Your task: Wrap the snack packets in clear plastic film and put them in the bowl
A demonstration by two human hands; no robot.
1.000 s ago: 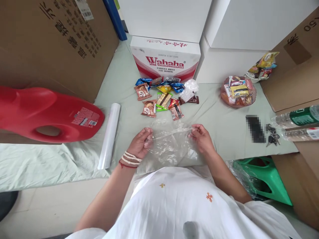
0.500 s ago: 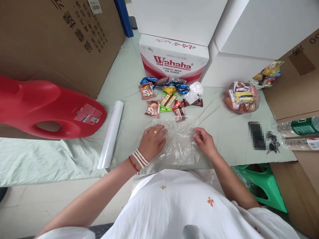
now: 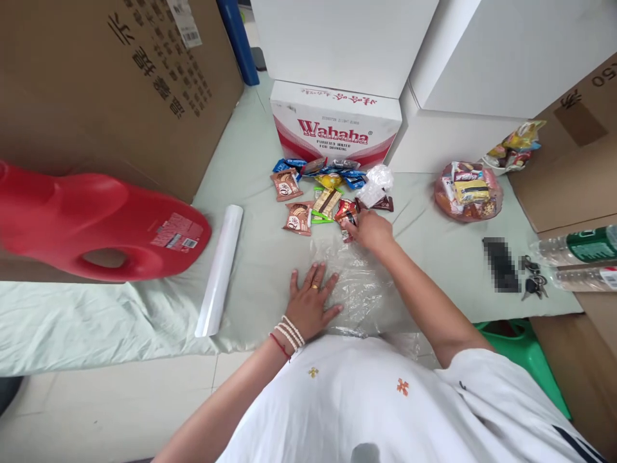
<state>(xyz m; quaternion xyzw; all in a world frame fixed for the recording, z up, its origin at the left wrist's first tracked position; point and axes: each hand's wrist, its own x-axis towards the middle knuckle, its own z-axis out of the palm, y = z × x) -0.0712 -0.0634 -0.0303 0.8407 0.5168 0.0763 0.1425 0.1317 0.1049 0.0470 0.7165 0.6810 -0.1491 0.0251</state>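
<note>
My left hand (image 3: pixel 311 302) lies flat with its fingers spread on a sheet of clear plastic film (image 3: pixel 361 283) on the table's near side. My right hand (image 3: pixel 375 230) reaches past the film to the snack pile. Its fingers are curled at the edge of a small reddish-brown snack packet (image 3: pixel 348 226) and partly hide it. Around it lie a red packet (image 3: pixel 345 208), a yellow-and-brown wafer packet (image 3: pixel 326 202), two brown round-cake packets (image 3: pixel 297 218) and a dark brown bar (image 3: pixel 384 203). A crumpled clear plastic wad (image 3: pixel 376 185) rests behind my right hand.
A white plastic-film roll (image 3: pixel 220 270) and a large red jug (image 3: pixel 106 225) are at left. Behind the snacks stands a Wahaha carton (image 3: pixel 335 122). To the right are a wrapped snack bundle (image 3: pixel 467 191), keys (image 3: pixel 534 281), bottles (image 3: pixel 588 247) and a green stool (image 3: pixel 535 360).
My right hand has moved forward and left from the film to the snack packets. My left hand has come nearer to me and flattened with fingers spread.
</note>
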